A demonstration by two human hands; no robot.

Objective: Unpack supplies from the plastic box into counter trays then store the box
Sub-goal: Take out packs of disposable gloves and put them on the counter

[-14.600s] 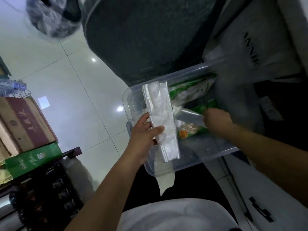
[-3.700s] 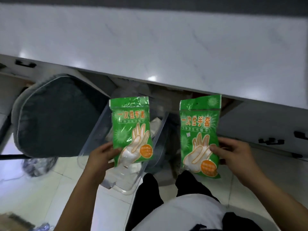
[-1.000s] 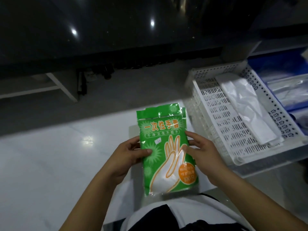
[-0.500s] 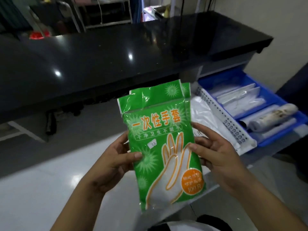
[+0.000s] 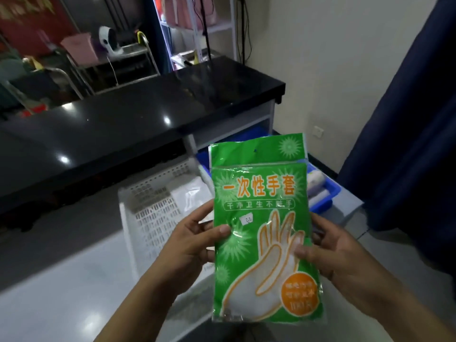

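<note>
Two green packs of disposable gloves (image 5: 261,218) are stacked one behind the other and held upright in front of me. My left hand (image 5: 195,240) pinches their left edge with the thumb on the front. My right hand (image 5: 330,250) grips the right edge, thumb across the printed glove picture. Behind the packs a white perforated tray (image 5: 150,213) sits on the white counter (image 5: 61,287) with a folded clear plastic bag (image 5: 192,196) in it. A blue tray (image 5: 323,196) with rolled and flat bags stands to its right. The plastic box is out of view.
A raised black countertop (image 5: 138,119) runs behind the trays. Metal shelving (image 5: 197,25) and a pink bin (image 5: 79,48) stand farther back. A dark blue curtain (image 5: 407,134) hangs at the right next to a cream wall.
My view has tilted up and the packs have risen and shifted right, over the trays. The rear pack now sticks out above the front one. Both hands keep their hold.
</note>
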